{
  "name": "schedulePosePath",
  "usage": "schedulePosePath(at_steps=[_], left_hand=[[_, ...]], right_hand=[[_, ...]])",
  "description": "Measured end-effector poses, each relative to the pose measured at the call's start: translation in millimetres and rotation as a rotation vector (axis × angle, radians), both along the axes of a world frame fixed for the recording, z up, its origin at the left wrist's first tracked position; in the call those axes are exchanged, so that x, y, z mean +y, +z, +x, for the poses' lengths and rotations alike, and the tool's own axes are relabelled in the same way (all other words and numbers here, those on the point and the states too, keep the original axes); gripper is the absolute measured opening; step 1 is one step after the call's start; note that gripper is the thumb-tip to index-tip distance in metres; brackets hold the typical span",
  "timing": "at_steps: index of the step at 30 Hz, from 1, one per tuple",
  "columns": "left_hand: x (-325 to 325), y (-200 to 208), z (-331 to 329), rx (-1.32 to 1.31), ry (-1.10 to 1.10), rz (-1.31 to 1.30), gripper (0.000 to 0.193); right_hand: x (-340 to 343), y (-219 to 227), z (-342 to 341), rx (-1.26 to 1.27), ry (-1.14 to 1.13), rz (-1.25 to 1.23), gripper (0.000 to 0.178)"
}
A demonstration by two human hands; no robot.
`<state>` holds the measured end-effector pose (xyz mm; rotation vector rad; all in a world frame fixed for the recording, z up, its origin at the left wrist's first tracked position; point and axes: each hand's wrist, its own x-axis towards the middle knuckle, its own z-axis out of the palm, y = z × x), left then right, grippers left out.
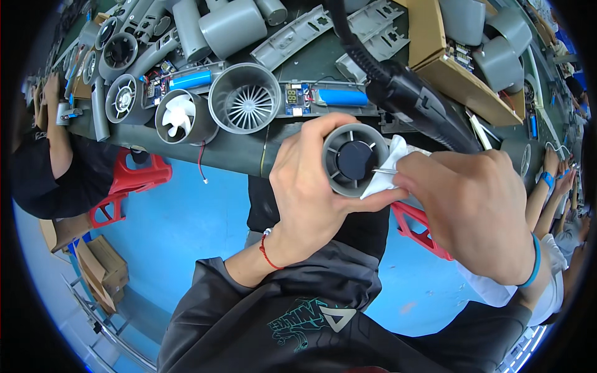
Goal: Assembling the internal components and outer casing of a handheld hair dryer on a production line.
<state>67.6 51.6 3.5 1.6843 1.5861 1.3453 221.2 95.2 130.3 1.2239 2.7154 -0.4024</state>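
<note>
My left hand (308,186) is wrapped around a short grey plastic duct housing (354,159) with spokes and a dark round hub in its middle. My right hand (476,205) pinches thin metal tweezers (384,170) whose tip touches the hub's right side. A crumpled white cloth (388,168) is pressed between my right fingers and the housing's rim. Both hands are held above my lap, just in front of the bench edge.
On the dark bench (249,152) lie a grey vaned duct (244,98), a duct with a white fan (181,115), blue cylindrical cells (189,79), a circuit board (297,99) and grey shells. A black hose tool (410,93) crosses it. Cardboard box (460,68) right; other people on both sides.
</note>
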Motion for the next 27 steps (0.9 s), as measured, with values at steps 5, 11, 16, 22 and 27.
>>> schedulePosePath(at_steps=[5, 11, 16, 22, 27], left_hand=[[-0.4, 1.7, 1.3, 0.019, 0.009, -0.003, 0.079], [-0.7, 0.8, 2.6, 0.010, 0.010, -0.006, 0.078], [-0.9, 0.9, 2.3, -0.006, 0.010, -0.016, 0.076], [-0.9, 0.4, 3.0, -0.009, 0.025, -0.016, 0.074], [-0.8, 2.9, 4.3, 0.010, 0.023, -0.019, 0.073]], right_hand=[[-2.0, -5.5, 6.2, 0.045, -0.022, -0.012, 0.009], [-1.4, -8.9, 10.3, 0.103, -0.028, -0.038, 0.007], [-0.2, -12.4, 13.1, 0.153, -0.021, -0.050, 0.006], [-2.9, -17.1, 15.9, 0.200, -0.008, -0.029, 0.005], [-4.4, -17.9, 18.2, 0.222, -0.017, -0.002, 0.004]])
